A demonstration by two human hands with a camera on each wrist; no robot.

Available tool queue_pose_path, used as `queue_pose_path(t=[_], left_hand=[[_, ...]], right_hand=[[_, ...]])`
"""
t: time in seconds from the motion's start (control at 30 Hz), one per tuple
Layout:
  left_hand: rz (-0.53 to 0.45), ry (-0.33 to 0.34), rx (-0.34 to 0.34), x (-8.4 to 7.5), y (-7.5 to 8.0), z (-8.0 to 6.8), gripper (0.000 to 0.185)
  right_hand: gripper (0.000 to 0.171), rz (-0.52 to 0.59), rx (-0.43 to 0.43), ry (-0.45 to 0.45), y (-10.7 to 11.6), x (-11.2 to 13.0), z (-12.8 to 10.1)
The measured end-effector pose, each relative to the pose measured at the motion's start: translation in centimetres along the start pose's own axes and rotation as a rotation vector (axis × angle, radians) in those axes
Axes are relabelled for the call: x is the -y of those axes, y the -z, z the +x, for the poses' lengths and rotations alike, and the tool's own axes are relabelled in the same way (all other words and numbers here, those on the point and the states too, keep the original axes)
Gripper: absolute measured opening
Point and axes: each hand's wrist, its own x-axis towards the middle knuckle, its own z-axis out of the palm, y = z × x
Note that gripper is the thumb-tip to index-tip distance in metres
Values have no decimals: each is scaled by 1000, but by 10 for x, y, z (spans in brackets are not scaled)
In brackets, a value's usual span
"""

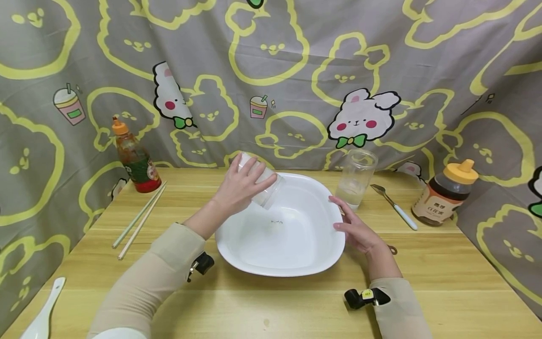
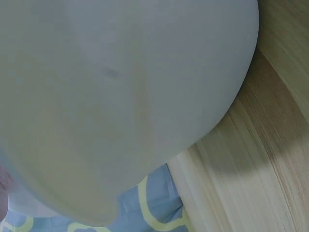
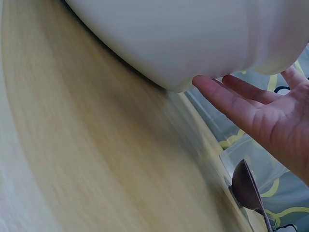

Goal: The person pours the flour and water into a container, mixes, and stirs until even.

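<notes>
A white plastic basin (image 1: 279,249) stands on the wooden table, with small dark marks on its inner floor. My left hand (image 1: 243,186) grips a clear glass (image 1: 266,195) and holds it tilted over the basin's far left part, its lower end pointing down to the right. The left wrist view shows the basin's outer wall (image 2: 159,87) close up. At the basin's right side, my right hand (image 1: 357,230) holds the rim, thumb over the edge. In the right wrist view, its extended fingers (image 3: 231,99) rest against the outer wall.
Behind the right hand stands a tall glass (image 1: 357,181) with clear liquid, beside a blue-handled spoon (image 1: 394,207) and a honey bottle (image 1: 444,193). To the left are a red sauce bottle (image 1: 137,162), two chopsticks (image 1: 139,221) and a white spoon (image 1: 44,313). A patterned curtain (image 1: 288,94) hangs behind.
</notes>
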Motion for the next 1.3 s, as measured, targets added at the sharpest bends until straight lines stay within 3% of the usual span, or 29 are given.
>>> queue_pose_path(t=[0.2, 0.43, 0.53, 0.63, 0.8, 0.97, 1.17, 1.3], left_hand=[[-28, 11, 8, -1, 1, 1, 73], [-111, 109, 50, 0, 0, -1, 77], [-94, 74, 50, -1, 0, -1, 75], [-86, 48, 6, -2, -1, 0, 74], [-127, 98, -65, 0, -3, 1, 75], [-82, 50, -22, -1, -1, -1, 75], [-143, 94, -22, -2, 0, -1, 78], [-153, 76, -20, -1, -1, -1, 76]], right_hand=[[70, 0, -6, -6, 0, 1, 0], [69, -8, 3, -9, -1, 1, 0], [70, -8, -3, -14, 0, 2, 0], [70, -9, -8, -13, 0, 2, 0], [70, -10, -5, -11, 0, 2, 0], [69, -15, -3, -6, -1, 2, 0], [68, -6, 3, -8, -1, 2, 0], [68, -4, -1, -8, -1, 2, 1]])
